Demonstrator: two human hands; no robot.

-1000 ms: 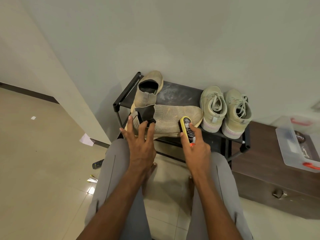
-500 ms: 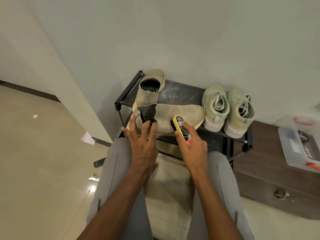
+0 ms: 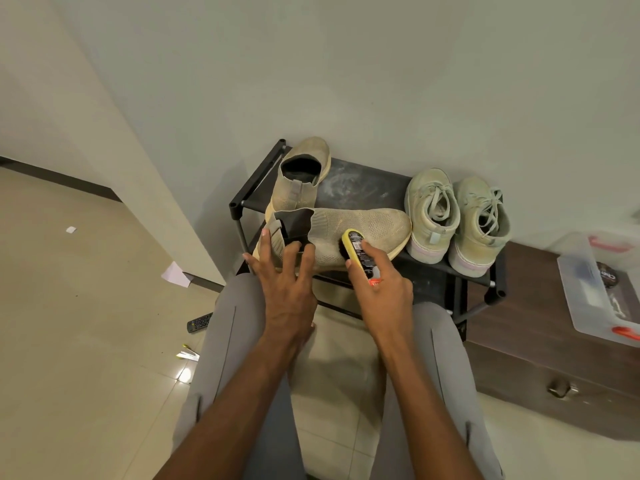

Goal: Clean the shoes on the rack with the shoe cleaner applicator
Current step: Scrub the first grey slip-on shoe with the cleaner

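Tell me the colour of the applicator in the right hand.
Yellow body with a black label, red-orange at the base; the applicator shows best in the head view.

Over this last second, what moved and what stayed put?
The right hand slid the shoe cleaner applicator leftward along the side of the lying knit shoe, from near the toe toward the ankle. The left hand stays pressed on that shoe's heel end, fingers spread. The upright knit shoe, the laced pair and the rack did not move.

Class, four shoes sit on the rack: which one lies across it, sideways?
The knit slip-on shoe at the front, under both hands, with its toe pointing right. The other three point toward the wall.
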